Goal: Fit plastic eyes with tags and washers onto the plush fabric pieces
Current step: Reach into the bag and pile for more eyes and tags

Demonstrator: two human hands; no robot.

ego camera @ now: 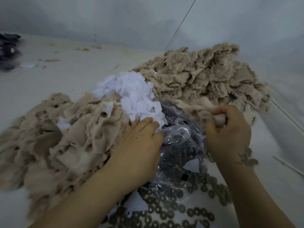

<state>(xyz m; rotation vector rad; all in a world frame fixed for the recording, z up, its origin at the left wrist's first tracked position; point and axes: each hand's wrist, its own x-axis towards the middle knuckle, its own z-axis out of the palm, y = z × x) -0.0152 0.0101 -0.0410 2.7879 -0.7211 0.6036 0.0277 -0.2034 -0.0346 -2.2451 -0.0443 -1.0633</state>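
My right hand [227, 129] grips a beige plush fabric piece [197, 107] bunched in its curled fingers. My left hand [141, 142] reaches forward, its fingertips pinching a white tag at the edge of the white tag heap [131, 92]. Between the hands lies a clear plastic bag [179, 139] with dark plastic eyes inside. Dark ring washers [172, 204] are scattered in front of the bag. A pile of beige pieces on the left [65, 137] shows fitted eyes such as one at the top [104, 114].
A large heap of loose beige plush pieces [205, 76] lies at the back right. A dark fabric bundle [8, 50] sits at the far left edge. Small scraps dot the pale table [49, 79]. A grey wall rises behind.
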